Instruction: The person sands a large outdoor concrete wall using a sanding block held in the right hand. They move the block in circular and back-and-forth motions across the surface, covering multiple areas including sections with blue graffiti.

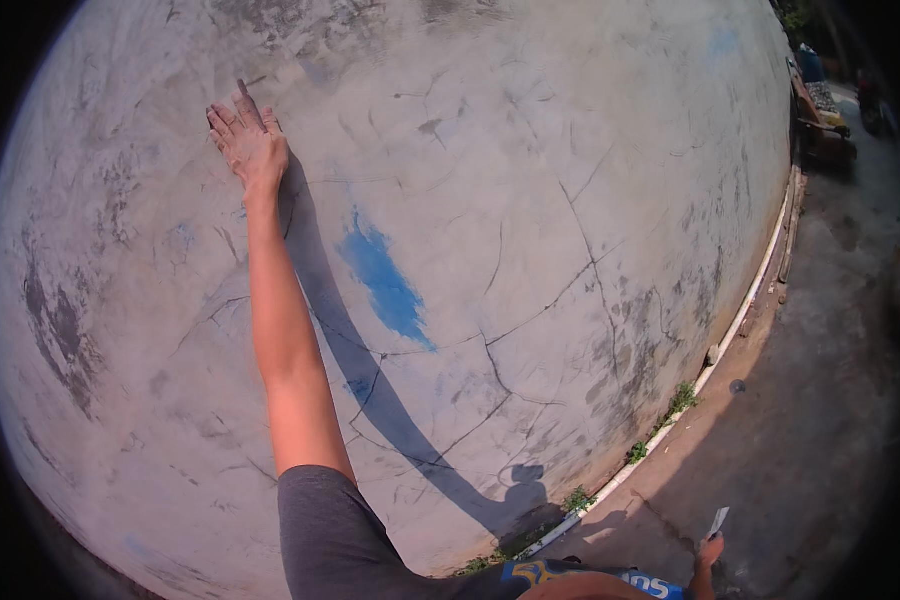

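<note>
My left hand [253, 150] reaches up along a grey plastered wall [480, 187], its back turned to me and its fingers apart. It lies against the wall or very close to it, and nothing shows in its grip. A bright blue paint patch [382, 277] marks the plaster to the right of my left forearm. Down at the lower right, my right hand [711, 551] is closed around a flat, pale-bladed scraper [719, 520], blade pointing up and away from the wall. The handle is mostly hidden in my fingers.
Cracks [591, 259] and dark stains run over the wall. A white pipe [727, 337] follows its foot, with small green weeds [682, 397] beside it. Concrete ground [810, 360] lies to the right. A loaded cart [821, 112] stands at the far upper right.
</note>
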